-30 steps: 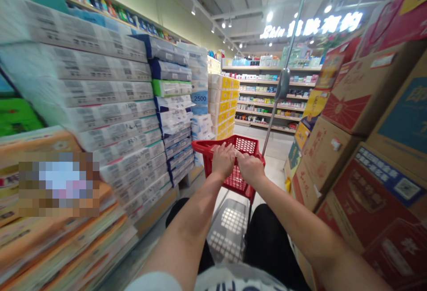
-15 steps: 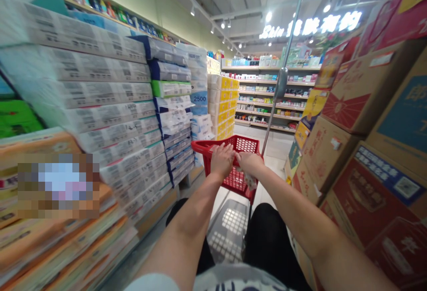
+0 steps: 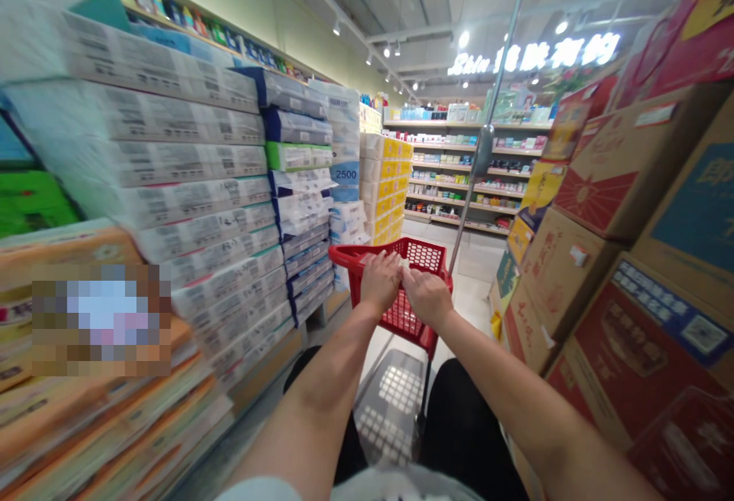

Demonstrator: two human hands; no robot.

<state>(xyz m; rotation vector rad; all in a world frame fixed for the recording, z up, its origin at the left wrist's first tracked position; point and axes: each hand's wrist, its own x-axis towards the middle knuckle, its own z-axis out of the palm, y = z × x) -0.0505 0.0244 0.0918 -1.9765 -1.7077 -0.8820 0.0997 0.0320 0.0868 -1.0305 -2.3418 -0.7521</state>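
Note:
A red shopping cart [image 3: 338,255] with a perforated basket stands in front of me, a little below the middle of the head view. Over its handle side, my left hand [image 3: 381,281] is closed, its fingers bent and pointing right. My right hand [image 3: 427,294] is closed beside it, the thumb and fingers pinched together. Between the fingertips of both hands shows a small pale thing [image 3: 404,264], too small and too covered to name. The hands nearly touch each other. Much of the cart's inside is hidden behind them.
Stacked paper packs [image 3: 195,161] line the left side, with orange packs [image 3: 108,432] closest. Cartons [image 3: 608,172] are piled on the right. A metal pole [image 3: 467,206] rises beyond the cart's right side. Stocked shelves [image 3: 447,148] stand at the far end.
My right hand has turned and its fingers have drawn up to my left fingertips. A small patterned thing hanging below it is now out of sight. The cart sits slightly lower in view.

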